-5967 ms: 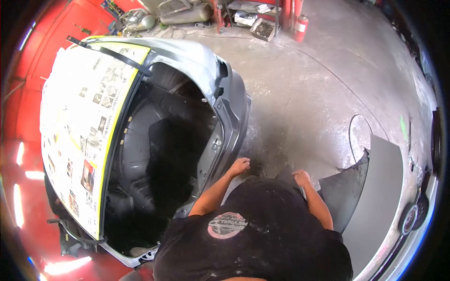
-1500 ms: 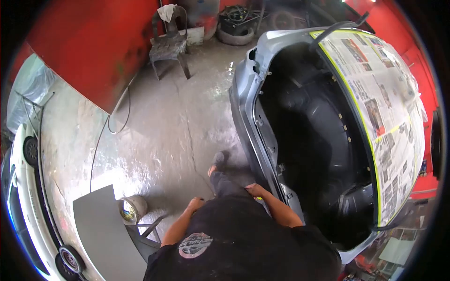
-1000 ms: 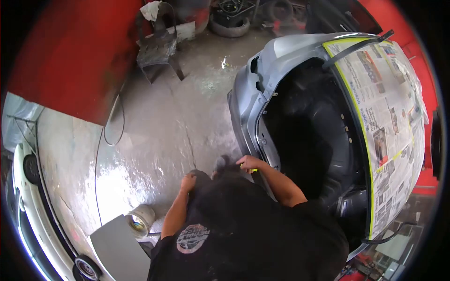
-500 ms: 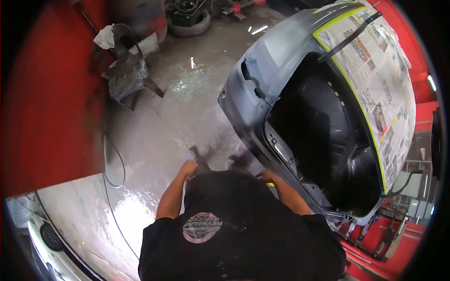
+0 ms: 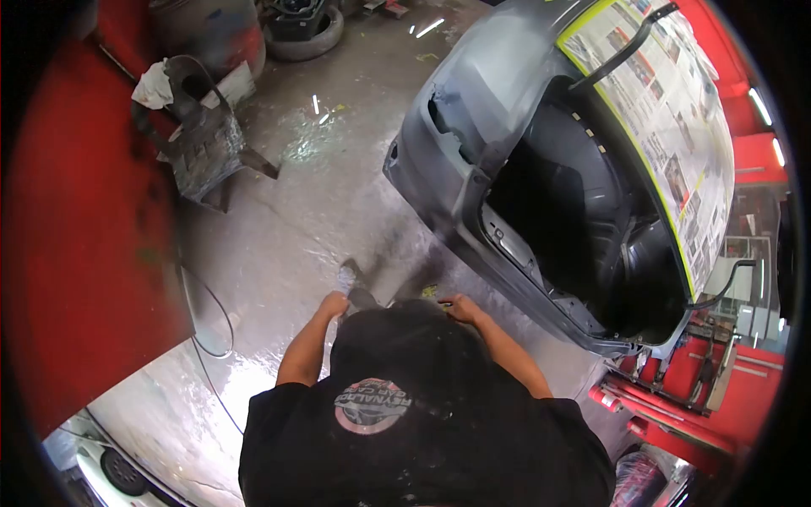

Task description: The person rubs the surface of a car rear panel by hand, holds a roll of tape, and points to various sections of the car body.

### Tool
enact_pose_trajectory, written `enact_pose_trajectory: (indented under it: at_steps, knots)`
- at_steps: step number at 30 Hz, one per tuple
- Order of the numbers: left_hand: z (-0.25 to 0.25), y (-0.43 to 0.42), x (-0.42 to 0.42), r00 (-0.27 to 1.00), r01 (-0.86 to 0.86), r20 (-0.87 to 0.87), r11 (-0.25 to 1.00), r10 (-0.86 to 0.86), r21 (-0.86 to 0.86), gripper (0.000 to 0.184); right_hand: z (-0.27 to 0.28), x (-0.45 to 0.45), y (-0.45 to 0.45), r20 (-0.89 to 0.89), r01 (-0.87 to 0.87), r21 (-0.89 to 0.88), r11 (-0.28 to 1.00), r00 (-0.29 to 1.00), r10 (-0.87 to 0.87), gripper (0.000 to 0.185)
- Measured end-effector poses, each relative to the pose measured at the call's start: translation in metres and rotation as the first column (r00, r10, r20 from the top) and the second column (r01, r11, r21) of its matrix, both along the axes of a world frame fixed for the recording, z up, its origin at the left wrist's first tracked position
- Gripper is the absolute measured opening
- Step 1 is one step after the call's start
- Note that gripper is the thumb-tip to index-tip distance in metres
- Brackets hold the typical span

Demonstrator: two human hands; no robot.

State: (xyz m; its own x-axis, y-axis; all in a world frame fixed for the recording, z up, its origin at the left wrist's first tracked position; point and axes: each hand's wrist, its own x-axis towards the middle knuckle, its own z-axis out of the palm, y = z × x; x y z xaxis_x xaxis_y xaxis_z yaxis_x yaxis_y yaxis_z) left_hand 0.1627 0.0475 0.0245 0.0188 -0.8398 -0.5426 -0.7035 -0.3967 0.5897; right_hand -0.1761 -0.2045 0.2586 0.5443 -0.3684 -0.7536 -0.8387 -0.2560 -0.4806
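Note:
My left hand (image 5: 335,304) is closed in a loose fist in front of my black shirt, with nothing visible in it. My right hand (image 5: 460,309) is curled around a small dark item that I cannot make out. To the right stands a grey car body (image 5: 469,228) with its rear compartment open and dark inside. It is near my right hand, not touched by it. Newspaper (image 5: 676,160) edged with yellow tape covers its rear window. A black curved arm (image 5: 625,55) sticks up at the opening's upper corner.
A dirty chair (image 5: 207,152) with a white cloth (image 5: 154,86) stands at the upper left, near a tire (image 5: 308,44). A red panel (image 5: 93,253) fills the left side. A hose (image 5: 221,317) lies on the floor. Red equipment (image 5: 667,410) is at the lower right.
The view has turned left and I have stepped forward. The car body now appears farther from my right hand, and the chair and red panel take up more of the left side.

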Motion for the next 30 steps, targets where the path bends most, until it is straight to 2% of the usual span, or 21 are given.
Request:
enact_pose_trajectory:
  at_steps: [3,6,9,12,14,16,17,18,20,22,24,25,28,30]
  knots:
    - [0.003,-0.014,-0.002,0.997,-0.074,-0.036,0.995,0.071,-0.074,0.035,-0.005,-0.004,-0.002,0.095,-0.018,-0.035,0.999,0.995,0.022,0.048]
    - [0.02,-0.038,0.0,0.971,0.237,0.071,0.959,-0.229,-0.157,0.033,-0.021,-0.017,-0.005,0.117,-0.045,-0.083,0.996,0.992,0.055,0.047]
    - [0.046,-0.062,-0.016,0.997,0.068,0.037,0.992,-0.064,-0.106,0.033,-0.03,-0.034,-0.016,0.097,-0.094,-0.107,0.99,0.99,0.104,0.048]
    - [0.083,-0.104,-0.039,0.962,-0.272,-0.054,0.954,0.267,-0.126,0.044,-0.044,-0.059,-0.025,0.071,-0.109,-0.138,0.984,0.99,0.12,0.048]
    - [0.143,-0.15,-0.058,0.937,-0.347,-0.078,0.876,0.341,-0.335,0.06,-0.06,-0.077,-0.033,0.042,-0.16,-0.153,0.975,0.985,0.169,0.047]
    - [0.262,-0.21,-0.073,0.91,-0.413,-0.189,0.772,0.368,-0.483,0.063,-0.074,-0.094,-0.041,0.003,-0.267,-0.155,0.951,0.963,0.27,0.045]
    - [0.317,-0.241,-0.074,0.913,-0.407,-0.239,0.732,0.33,-0.546,0.061,-0.077,-0.101,-0.042,0.007,-0.19,-0.116,0.975,0.981,0.192,0.045]
    - [0.36,-0.265,-0.083,0.908,-0.408,-0.222,0.625,0.356,-0.665,0.064,-0.08,-0.11,-0.041,0.006,-0.112,-0.075,0.991,0.994,0.113,0.045]
    - [0.421,-0.311,-0.086,0.929,-0.307,-0.105,0.578,0.356,-0.756,0.071,-0.088,-0.127,-0.041,0.008,-0.014,-0.009,1.0,1.0,0.014,0.045]
    - [0.47,-0.354,-0.081,0.94,-0.245,-0.078,0.498,0.331,-0.832,0.076,-0.106,-0.146,-0.042,0.018,0.032,0.041,0.999,0.999,-0.033,0.044]
    - [0.491,-0.402,-0.074,0.936,-0.189,-0.011,0.477,0.351,-0.859,0.081,-0.12,-0.166,-0.041,0.033,-0.009,0.006,1.0,0.999,0.009,0.044]
    - [0.494,-0.427,-0.067,0.937,-0.179,0.019,0.528,0.348,-0.83,0.084,-0.124,-0.174,-0.041,0.04,-0.026,-0.017,1.0,0.999,0.026,0.043]
    - [0.492,-0.496,-0.041,0.939,-0.153,0.096,0.653,0.33,-0.741,0.093,-0.112,-0.184,-0.027,0.104,0.11,-0.152,0.982,0.99,-0.095,0.042]
    - [0.48,-0.53,-0.024,0.936,-0.147,0.135,0.712,0.324,-0.687,0.099,-0.09,-0.179,-0.015,0.048,0.221,-0.152,0.963,0.975,-0.216,0.041]
